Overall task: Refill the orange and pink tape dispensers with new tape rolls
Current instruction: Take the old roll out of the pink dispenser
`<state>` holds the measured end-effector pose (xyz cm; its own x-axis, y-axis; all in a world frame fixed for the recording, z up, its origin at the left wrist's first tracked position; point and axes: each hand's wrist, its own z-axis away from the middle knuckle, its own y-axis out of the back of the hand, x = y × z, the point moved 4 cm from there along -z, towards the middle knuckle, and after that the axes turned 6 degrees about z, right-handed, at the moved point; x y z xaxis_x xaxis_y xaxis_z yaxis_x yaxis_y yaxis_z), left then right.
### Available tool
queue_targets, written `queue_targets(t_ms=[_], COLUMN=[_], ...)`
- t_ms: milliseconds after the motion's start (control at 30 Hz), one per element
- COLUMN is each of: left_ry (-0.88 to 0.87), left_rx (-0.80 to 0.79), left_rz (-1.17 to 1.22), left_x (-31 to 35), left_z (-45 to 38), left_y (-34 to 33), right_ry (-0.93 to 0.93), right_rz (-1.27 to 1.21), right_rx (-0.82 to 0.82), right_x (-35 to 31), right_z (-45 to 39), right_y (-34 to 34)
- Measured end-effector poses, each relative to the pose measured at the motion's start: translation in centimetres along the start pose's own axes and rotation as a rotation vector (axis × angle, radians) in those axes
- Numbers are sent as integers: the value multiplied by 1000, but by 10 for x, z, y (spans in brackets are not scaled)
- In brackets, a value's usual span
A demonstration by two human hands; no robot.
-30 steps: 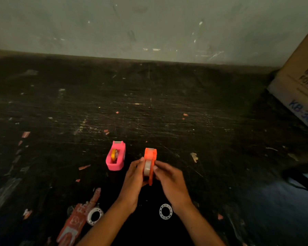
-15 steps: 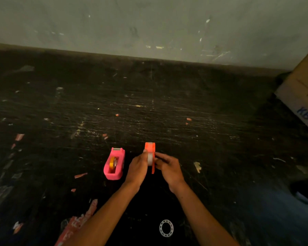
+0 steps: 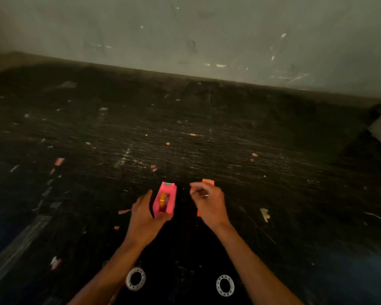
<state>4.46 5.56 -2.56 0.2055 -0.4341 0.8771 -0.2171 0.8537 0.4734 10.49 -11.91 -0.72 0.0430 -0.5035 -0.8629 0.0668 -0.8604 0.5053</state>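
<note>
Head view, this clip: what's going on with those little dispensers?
A person works at a dark scratched table. The left hand grips the pink dispenser, which holds a yellowish roll. The right hand hovers over the orange dispenser, mostly hiding it. Two white rings lie near the forearms.

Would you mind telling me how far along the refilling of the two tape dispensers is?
The orange dispenser stands on the table, mostly hidden behind the right hand, so its refill cannot be confirmed. The left hand grips the pink dispenser, which holds a yellowish core. Two white rings lie near the person. The pink refill looks still to do.
</note>
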Motion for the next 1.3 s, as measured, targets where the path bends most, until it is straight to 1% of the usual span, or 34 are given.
queue_targets(t_ms=[67,133,267,367,633,700,833,933,1100,1133,1200,1233,1267,1300], left_ry=[6,-7,-47,-75,-136,-173,-195,-170,-136,-144,-170,-144,-53,88], left_rx=[-113,-175,-181,-230,-276,-288,-249,-303,-381,-382,-323,-300,-315,-368], left_rz=[52,70,99,82,42,54,-46,-58,-72,-56,-8,58,168,309], left_x=[-6,-6,-4,-2,-9,-8,-1,-1,3,5,7,7,6,4], left_z=[0,0,-7,-12,-20,-20,-26,-28,-24,-21,-12,-7,1,9], left_y=[5,4,-3,-10,-12,-13,-13,-15,-9,-6,4,9,13,13], right_ry=[47,45,-53,-132,-197,-204,-221,-229,-240,-234,-206,-202,-202,-196], right_rz=[124,223,387,545,712,695,570,480,187,136,89,82,77,77], right_rx=[-153,-217,-151,-125,6,40,140,217,328,340,372,381,380,367], right_x=[-13,-20,-30,-32,-42,-43,-44,-47,-53,-51,-50,-48,-46,-44], right_z=[3,5,-1,-5,0,1,6,11,30,37,56,66,77,88], right_y=[-27,-47,-58,-56,-61,-61,-55,-48,-29,-26,-17,-14,-13,-14])
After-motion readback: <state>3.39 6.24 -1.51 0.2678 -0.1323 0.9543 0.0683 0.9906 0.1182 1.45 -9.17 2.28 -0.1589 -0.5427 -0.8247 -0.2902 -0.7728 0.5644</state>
